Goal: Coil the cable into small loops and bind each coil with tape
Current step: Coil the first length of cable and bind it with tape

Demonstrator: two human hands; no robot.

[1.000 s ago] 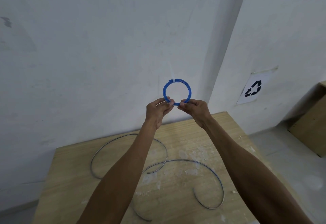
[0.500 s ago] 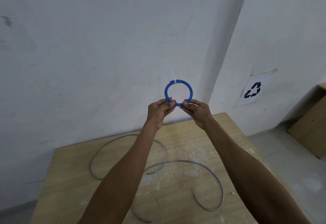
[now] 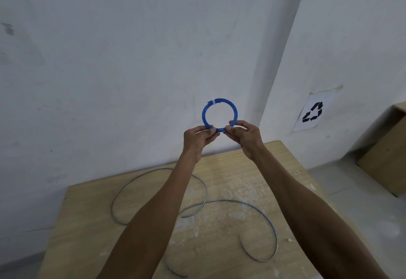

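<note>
A small blue cable coil [image 3: 234, 109] is held upright in the air in front of the white wall. A strip of pale tape [image 3: 212, 101] wraps its top left. My left hand [image 3: 197, 140] pinches the coil's lower left part between thumb and fingers. My right hand [image 3: 245, 136] pinches the lower right part. The bottom of the coil is partly hidden by my fingertips.
Below my arms is a wooden table [image 3: 87, 212] with loose grey cable [image 3: 259, 210] lying in wide curves. A recycling sign [image 3: 313, 112] hangs on the right wall. A wooden box [image 3: 386, 151] stands on the floor at right.
The coil and both hands have drifted slightly to the right and the coil has turned a little in my fingers. Both hands keep their hold.
</note>
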